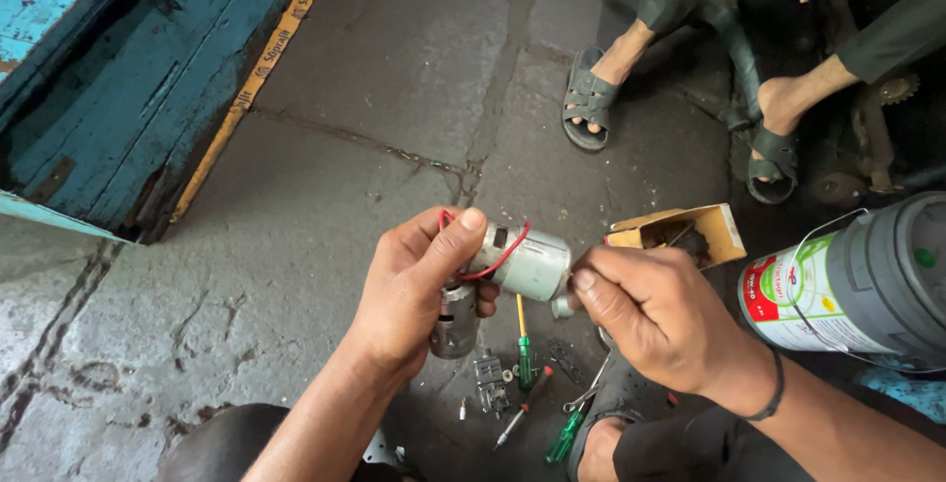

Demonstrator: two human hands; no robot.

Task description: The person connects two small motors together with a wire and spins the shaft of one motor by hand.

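Left hand [419, 290] clamps 2 small motors: silver motor [527, 263] with red wire [493, 263], darker motor [453, 319] below. Right hand [650, 314] pinches silver motor's shaft end.

Cracked grey stone floor [394, 78], worn blue wooden structure [128, 68] at upper left, dim daylight.

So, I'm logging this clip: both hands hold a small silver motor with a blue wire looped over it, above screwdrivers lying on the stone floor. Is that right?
Not quite: the wire looped over the silver motor is red, not blue, as the head view shows. The rest holds: the left hand and right hand both hold the motor, and green-handled screwdrivers lie on the stone floor below.
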